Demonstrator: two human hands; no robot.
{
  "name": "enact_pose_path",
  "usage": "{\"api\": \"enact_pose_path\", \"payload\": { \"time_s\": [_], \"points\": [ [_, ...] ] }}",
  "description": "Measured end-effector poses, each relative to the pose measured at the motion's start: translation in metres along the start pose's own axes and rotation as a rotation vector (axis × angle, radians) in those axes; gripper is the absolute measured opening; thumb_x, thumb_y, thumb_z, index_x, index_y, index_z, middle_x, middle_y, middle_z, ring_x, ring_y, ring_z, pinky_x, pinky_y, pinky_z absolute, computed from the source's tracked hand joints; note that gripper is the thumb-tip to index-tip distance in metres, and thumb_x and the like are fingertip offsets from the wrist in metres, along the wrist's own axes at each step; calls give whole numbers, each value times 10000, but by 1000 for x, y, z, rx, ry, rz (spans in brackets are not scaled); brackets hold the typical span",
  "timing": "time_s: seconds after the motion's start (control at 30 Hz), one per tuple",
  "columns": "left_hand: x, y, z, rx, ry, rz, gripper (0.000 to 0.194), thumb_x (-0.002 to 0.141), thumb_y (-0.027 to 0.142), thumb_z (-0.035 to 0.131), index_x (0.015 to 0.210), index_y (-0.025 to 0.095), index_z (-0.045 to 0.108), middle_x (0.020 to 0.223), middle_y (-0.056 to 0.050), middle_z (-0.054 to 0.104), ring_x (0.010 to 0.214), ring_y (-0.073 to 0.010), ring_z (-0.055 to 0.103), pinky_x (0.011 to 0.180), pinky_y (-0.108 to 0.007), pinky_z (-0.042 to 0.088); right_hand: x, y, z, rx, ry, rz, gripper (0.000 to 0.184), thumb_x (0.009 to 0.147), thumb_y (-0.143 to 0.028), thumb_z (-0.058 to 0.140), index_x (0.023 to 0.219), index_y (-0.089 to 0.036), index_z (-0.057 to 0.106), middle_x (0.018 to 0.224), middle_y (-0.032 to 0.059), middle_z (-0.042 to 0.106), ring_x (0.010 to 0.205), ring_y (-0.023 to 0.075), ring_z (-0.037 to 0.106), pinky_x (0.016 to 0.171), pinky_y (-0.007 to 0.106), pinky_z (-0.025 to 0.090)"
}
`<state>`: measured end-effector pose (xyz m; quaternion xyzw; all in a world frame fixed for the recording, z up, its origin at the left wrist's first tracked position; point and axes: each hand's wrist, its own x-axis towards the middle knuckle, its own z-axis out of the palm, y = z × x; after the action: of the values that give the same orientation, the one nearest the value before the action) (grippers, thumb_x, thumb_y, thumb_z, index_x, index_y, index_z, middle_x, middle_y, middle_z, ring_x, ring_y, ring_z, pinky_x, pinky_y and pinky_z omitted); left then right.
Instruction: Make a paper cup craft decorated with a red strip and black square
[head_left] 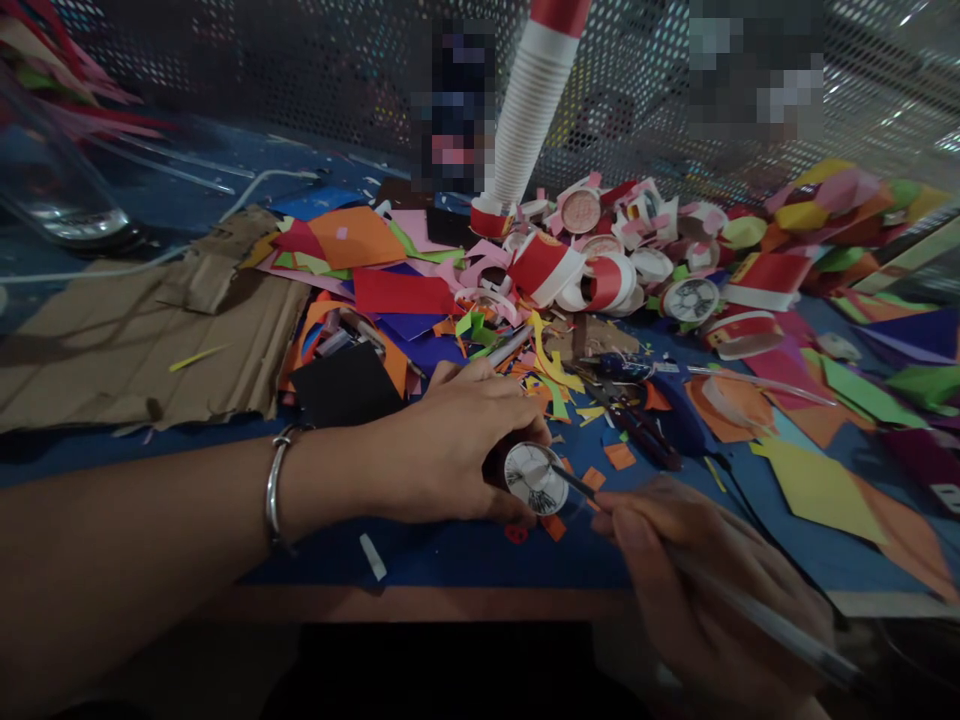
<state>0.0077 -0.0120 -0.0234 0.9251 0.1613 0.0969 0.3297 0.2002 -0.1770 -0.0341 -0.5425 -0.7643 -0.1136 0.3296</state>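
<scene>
My left hand (450,445) lies on the blue table (450,555) with its fingers wrapped round a small round cup base (534,478), white with dark marks, turned on its side. My right hand (697,575) is closed on a thin clear pen (757,610) whose dark tip touches the face of the cup base. A metal bangle (276,490) circles my left wrist. Dark-handled scissors (634,420) lie just beyond the cup base among paper scraps.
Coloured paper pieces (397,290) and cut red-and-white paper cups (600,275) cover the table's far side. A tall cup stack (529,110) leans by a perforated metal wall. Torn cardboard (142,340) lies at left, a clear container (52,180) far left.
</scene>
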Motion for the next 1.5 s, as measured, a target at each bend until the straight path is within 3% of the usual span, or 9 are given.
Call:
{"api": "enact_pose_path", "payload": {
  "time_s": [0.3, 0.77, 1.23, 1.5],
  "points": [
    [0, 0, 0, -1, -3, -2, 472, 780, 534, 879, 1097, 231, 705, 1123, -33, 681, 1117, -298, 527, 889, -401, 294, 2, 1, 0, -11, -7, -21, 178, 986, -92, 563, 1081, -214, 650, 841, 20, 790, 712, 188, 766, 727, 309, 648],
    [-1, -1, 1, -10, -11, -14, 474, 767, 509, 896, 1098, 236, 694, 1124, -12, 671, 1129, -288, 529, 891, -394, 295, 4, -2, 1, -43, 38, -56, 134, 1013, -66, 557, 975, -127, 670, 803, 15, 761, 736, 114, 729, 812, 218, 598],
    [0, -1, 1, 2, -13, -10, 471, 776, 496, 895, 1111, 233, 695, 1139, -35, 677, 1149, -309, 541, 894, -392, 313, 9, -1, 2, -71, 25, -67, 123, 1028, -91, 550, 1010, -125, 667, 819, 46, 778, 740, 143, 748, 775, 247, 601],
    [0, -2, 1, -19, 3, 7, 473, 766, 511, 900, 1088, 228, 701, 1109, -26, 678, 1110, -289, 551, 877, -385, 309, 7, 1, 4, -23, 24, -51, 134, 1021, -79, 546, 1028, -139, 666, 817, 16, 758, 734, 129, 735, 781, 231, 608]
  ]
}}
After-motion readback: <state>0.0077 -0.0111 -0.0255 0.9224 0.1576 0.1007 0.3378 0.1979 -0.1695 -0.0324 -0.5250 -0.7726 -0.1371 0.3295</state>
